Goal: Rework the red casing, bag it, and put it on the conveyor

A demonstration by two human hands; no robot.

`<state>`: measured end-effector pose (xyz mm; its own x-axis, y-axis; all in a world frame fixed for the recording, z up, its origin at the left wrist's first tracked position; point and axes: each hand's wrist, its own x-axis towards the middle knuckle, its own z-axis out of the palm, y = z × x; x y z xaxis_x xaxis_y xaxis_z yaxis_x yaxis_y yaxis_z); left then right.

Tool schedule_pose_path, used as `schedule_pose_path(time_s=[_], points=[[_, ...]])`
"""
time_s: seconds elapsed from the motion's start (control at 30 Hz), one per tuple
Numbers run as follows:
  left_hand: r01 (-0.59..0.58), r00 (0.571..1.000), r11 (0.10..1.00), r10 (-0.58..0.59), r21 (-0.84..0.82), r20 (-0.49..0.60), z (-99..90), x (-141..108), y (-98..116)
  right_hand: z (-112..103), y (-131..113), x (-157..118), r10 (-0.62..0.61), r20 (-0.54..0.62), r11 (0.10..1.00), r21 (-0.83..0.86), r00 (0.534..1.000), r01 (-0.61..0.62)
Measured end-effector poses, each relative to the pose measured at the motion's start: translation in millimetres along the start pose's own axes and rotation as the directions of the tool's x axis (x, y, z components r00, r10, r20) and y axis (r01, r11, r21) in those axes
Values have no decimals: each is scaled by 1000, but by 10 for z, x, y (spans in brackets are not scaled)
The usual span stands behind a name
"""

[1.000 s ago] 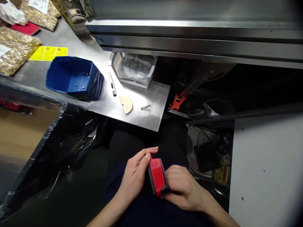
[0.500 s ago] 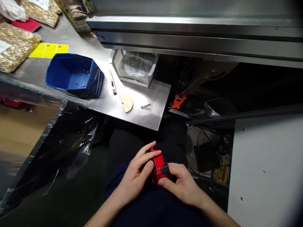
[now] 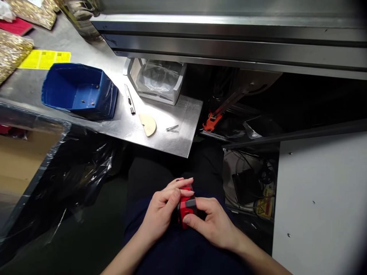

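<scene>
The left hand [image 3: 161, 212] and the right hand [image 3: 214, 226] both wrap their fingers tight around a small red box [image 3: 185, 206], low over the lap. Above the box is a metal table [image 3: 183, 126]. On the table lie a tan half circle [image 3: 148, 124], a small knife [image 3: 129, 99], a blue tub [image 3: 77, 89] and a white tray [image 3: 156, 81]. Nothing blocks the box.

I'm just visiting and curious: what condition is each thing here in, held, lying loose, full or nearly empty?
Red device: held in both hands over the lap.
Left hand: gripping the device.
Right hand: gripping the device.
Blue bin: open, nearly empty, a few small bits inside.
White tray: lined with clear plastic.
Utility knife: lying loose on the metal table.
</scene>
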<state>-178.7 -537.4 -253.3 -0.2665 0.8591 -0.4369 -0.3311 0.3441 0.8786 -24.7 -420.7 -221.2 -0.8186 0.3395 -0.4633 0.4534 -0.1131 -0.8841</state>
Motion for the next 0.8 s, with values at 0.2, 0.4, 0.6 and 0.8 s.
schedule_pose_path(time_s=[0.2,0.4,0.6,0.8], points=[[23,999,1000,-24,20,41,-17,-7,9,-16,12,-21,31,9,999,20,999,-32],[-34,992,993,19,117,126,-68,-96,-2,43,50,-66,155,-133,987,53,979,-149],[25,999,1000,-24,-5,38,-74,-213,-19,-56,53,-125,136,-80,969,219,987,-116],[58,998,997,-56,-52,36,-69,-322,-60,-137,96,-179,-77,94,995,-55,993,83]])
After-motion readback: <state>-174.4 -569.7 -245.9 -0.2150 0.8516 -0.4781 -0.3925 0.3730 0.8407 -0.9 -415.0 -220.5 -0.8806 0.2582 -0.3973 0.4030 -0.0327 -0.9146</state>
